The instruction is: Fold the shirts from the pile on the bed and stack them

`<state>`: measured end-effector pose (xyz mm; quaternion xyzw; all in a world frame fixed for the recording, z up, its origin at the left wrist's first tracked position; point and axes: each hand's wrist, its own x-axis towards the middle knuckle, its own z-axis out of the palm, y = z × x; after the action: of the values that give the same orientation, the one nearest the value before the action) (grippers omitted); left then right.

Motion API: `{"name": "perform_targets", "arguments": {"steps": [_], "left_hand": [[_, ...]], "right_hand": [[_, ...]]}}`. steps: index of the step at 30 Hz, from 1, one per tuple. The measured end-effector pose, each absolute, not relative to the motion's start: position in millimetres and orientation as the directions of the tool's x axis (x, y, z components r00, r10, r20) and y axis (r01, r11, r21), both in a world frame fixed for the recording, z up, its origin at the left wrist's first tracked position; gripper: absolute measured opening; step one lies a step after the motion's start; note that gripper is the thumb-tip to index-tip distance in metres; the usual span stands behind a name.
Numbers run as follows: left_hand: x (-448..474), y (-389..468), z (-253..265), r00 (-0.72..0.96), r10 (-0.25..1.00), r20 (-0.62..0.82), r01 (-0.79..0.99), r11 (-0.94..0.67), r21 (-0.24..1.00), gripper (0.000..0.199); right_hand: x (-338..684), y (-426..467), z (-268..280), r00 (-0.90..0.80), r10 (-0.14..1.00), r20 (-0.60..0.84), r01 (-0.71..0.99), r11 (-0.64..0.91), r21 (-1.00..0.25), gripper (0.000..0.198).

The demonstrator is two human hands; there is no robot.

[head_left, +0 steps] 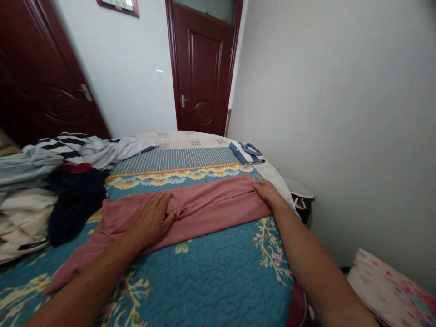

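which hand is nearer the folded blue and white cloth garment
Right: the right hand is just on the near side of the garment; the left hand lies farther off, to its left.

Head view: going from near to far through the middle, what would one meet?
Blue quilted cloth, pink garment, fan-patterned border, striped band, white patterned tablecloth, dark red door.

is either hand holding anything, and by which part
The right hand seems to grip the pink garment by its right end, though some fingers are hidden. The left hand lies flat on it.
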<state>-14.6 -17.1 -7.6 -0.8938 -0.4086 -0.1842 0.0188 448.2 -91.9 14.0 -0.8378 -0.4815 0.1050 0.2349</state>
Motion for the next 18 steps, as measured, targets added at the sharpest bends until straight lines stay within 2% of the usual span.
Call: {"name": "perform_targets", "arguments": {"steps": [3, 7, 13, 15, 18], "left_hand": [[-18.7, -15.9, -10.8, 0.591, 0.734, 0.333, 0.75, -0.653, 0.108, 0.07], [-18.5, -18.9, -15.8, 0.617, 0.712, 0.337, 0.723, -0.681, 0.117, 0.063], [-19.9, -22.5, -12.0, 0.605, 0.734, 0.308, 0.74, -0.661, 0.124, 0.06], [-20.8, -25.7, -5.1, 0.623, 0.723, 0.3, 0.726, -0.677, 0.124, 0.058], [-16.6, -35.6, 6.2, 0.724, 0.622, 0.299, 0.616, -0.778, 0.126, 0.052]], "right_hand": [[460.6, -93.2, 12.7, 0.546, 0.829, 0.12, 0.745, -0.415, -0.522, 0.037], [476.3, -98.2, 12.5, 0.632, 0.745, 0.213, 0.727, -0.474, -0.497, 0.04], [478.5, -99.8, 12.5, 0.64, 0.764, 0.085, 0.685, -0.516, -0.514, 0.029], [479.5, -100.1, 13.3, 0.633, 0.773, 0.04, 0.646, -0.499, -0.577, 0.026], [480.8, -102.5, 15.3, 0.627, 0.774, -0.093, 0.492, -0.486, -0.723, 0.025]]}}
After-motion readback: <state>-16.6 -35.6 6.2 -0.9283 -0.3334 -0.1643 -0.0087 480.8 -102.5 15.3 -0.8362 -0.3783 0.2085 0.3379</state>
